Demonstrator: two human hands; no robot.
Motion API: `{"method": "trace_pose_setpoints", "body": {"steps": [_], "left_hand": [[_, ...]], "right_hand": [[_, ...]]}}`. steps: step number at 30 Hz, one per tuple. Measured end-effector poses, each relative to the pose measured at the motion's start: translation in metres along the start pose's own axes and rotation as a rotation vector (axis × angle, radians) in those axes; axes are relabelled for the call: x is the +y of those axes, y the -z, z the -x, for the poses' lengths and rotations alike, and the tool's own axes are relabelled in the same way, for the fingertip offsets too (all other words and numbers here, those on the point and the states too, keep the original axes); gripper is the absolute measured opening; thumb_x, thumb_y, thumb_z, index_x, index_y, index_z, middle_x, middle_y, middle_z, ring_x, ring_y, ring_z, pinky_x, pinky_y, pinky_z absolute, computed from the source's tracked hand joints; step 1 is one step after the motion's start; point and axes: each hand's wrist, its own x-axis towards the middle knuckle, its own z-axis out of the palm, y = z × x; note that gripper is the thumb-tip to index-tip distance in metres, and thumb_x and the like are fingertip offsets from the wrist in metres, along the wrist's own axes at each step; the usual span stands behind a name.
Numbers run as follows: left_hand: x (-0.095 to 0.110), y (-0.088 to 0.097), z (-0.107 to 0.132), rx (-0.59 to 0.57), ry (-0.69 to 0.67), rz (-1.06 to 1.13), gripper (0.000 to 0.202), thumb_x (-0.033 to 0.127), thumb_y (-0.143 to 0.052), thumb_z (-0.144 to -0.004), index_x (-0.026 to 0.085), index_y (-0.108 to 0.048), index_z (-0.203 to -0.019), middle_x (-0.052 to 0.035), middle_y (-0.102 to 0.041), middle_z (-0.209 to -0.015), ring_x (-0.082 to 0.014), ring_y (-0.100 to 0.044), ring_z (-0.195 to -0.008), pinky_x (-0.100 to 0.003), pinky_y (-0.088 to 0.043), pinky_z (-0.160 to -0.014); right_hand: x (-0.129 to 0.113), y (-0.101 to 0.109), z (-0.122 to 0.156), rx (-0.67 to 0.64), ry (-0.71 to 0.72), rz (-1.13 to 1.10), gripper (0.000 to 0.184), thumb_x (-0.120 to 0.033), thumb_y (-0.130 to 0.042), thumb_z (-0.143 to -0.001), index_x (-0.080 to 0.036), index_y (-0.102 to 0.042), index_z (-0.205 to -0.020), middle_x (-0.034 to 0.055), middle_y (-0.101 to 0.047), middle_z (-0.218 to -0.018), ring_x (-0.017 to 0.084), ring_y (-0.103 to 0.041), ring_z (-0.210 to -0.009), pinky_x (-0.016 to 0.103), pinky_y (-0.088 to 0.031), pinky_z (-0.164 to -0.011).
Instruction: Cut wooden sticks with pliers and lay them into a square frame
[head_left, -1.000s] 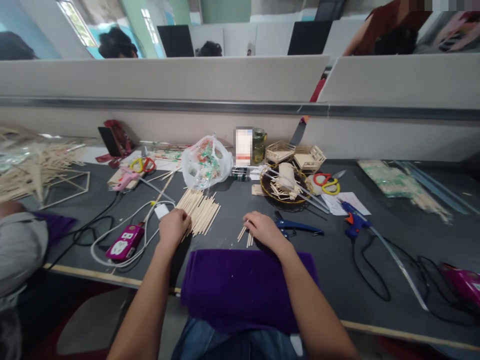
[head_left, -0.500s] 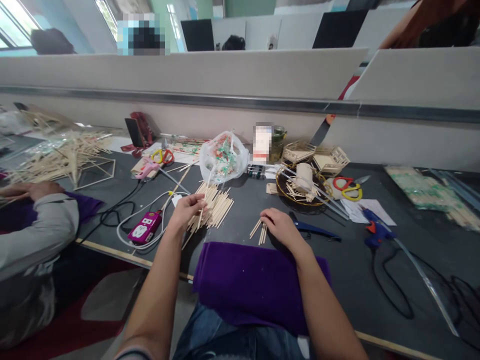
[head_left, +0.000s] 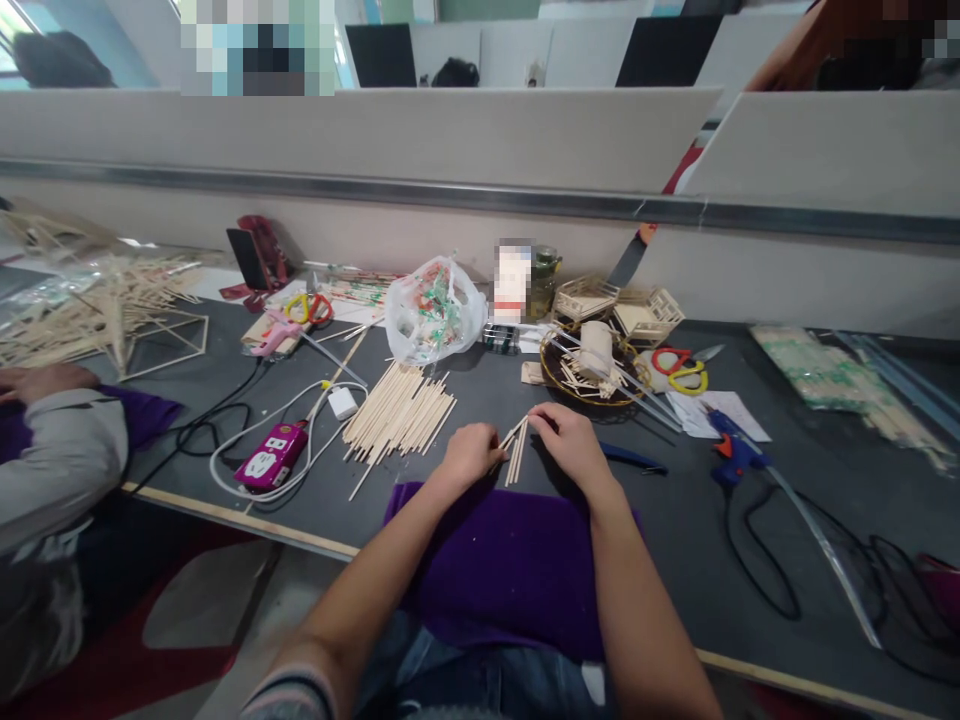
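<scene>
My left hand (head_left: 472, 453) is closed at the lower end of a thin wooden stick, its fingers curled. Opposite it, my right hand (head_left: 568, 443) pinches the upper ends of a few short wooden sticks (head_left: 516, 462) fanned out on the dark table. The stick tips under my right fingers are partly hidden. A larger pile of loose wooden sticks (head_left: 401, 412) lies to the left of my hands, touched by neither. Below both hands, a folded purple cloth (head_left: 502, 570) spreads over the table edge and my lap.
A plastic bag (head_left: 435, 310) of wrappers stands behind the pile. A round basket (head_left: 555, 375) holds stick pieces and a wooden cylinder. To the right lie scissors (head_left: 679, 370) and a blue glue gun (head_left: 735, 450) with its cord. A purple power strip (head_left: 271, 457) and a co-worker's sleeve (head_left: 67, 470) are left.
My left hand has moved right, from the stick pile to the few sticks beside my right hand. My right hand stays at those sticks. The view has shifted slightly.
</scene>
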Motion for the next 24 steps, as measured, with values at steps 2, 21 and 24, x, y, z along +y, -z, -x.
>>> {"method": "trace_pose_setpoints", "body": {"steps": [2,21,24], "left_hand": [[0.003,-0.001,0.001,-0.019,0.013,-0.030,0.014,0.032,-0.069,-0.075,0.019,-0.070,-0.079,-0.0111,-0.071,-0.081,-0.0247,-0.066,-0.080,-0.030,-0.042,-0.066],[-0.018,0.017,-0.008,0.117,-0.201,0.709,0.026,0.041,-0.056,-0.081,0.017,-0.054,-0.072,0.0052,-0.049,-0.058,-0.0078,-0.047,-0.044,-0.019,-0.036,-0.044],[-0.020,0.023,-0.014,0.202,-0.326,0.745,0.026,0.042,-0.058,-0.082,0.017,-0.054,-0.075,0.0038,-0.051,-0.067,-0.0083,-0.052,-0.051,-0.019,-0.042,-0.050]], "right_hand": [[0.000,0.001,0.000,0.005,0.000,0.010,0.024,-0.031,-0.045,-0.089,-0.020,-0.065,-0.085,0.0059,-0.069,-0.087,0.019,-0.062,-0.083,0.028,-0.044,-0.077],[-0.001,-0.008,-0.003,0.040,-0.043,-0.143,0.023,-0.032,-0.050,-0.086,-0.020,-0.069,-0.085,0.0050,-0.070,-0.084,0.018,-0.062,-0.078,0.029,-0.046,-0.076],[-0.005,-0.022,-0.008,0.081,-0.054,-0.249,0.026,-0.034,-0.053,-0.085,-0.019,-0.071,-0.097,0.0068,-0.070,-0.090,0.018,-0.062,-0.078,0.030,-0.048,-0.075]]}}
